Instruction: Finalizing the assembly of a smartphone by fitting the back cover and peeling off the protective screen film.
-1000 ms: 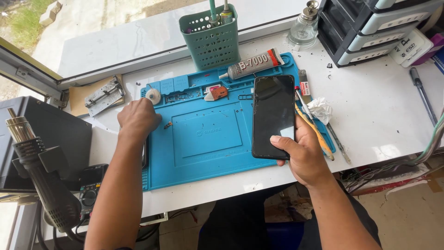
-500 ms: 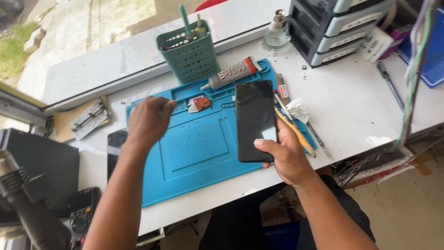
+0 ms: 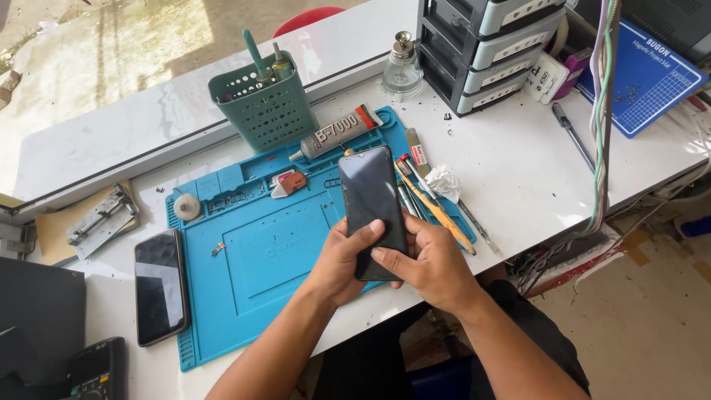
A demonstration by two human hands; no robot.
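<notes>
Phone (image 3: pixel 372 200): dark screen up, held above the blue mat (image 3: pixel 266 259); we grip its lower end with left hand (image 3: pixel 342 259) and right hand (image 3: pixel 429 263), thumbs on the glass. Second phone (image 3: pixel 159 285): flat at the mat's left edge. Glue tube (image 3: pixel 341 132): mat's top.

This is a phone repair workbench: a blue work mat (image 3: pixel 274 259) in the frame's centre, a glue tube (image 3: pixel 337 133) above it, a green tool holder (image 3: pixel 263 111), small parts drawers (image 3: pixel 489 52) upper right, and a spare phone (image 3: pixel 159 285) lower left.
</notes>
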